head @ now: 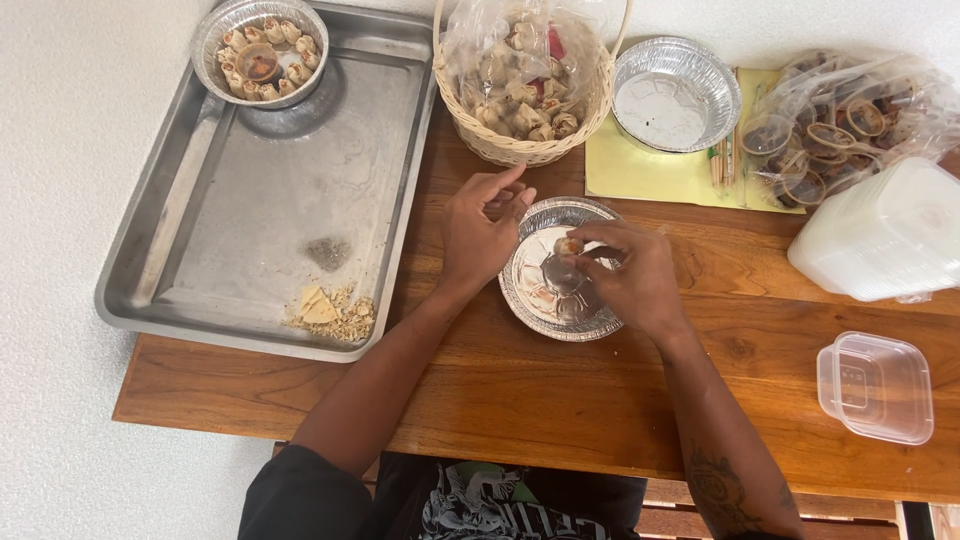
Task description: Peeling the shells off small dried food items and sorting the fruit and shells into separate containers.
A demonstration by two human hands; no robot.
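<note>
1. I see right hand [628, 272] pinching a dumpling [568, 246] over the foil dish [540, 300]; left hand [478, 232], fingers loosely spread, steadies its rim.
2. Risk, I judge: the light dish slides or tips under uneven pressure.
3. Room: basket [520, 150] close behind, tray [250, 220] left; bare table [480, 400] nearer me.

The right hand [632, 275] hides part of the foil dish [545, 300].
</note>
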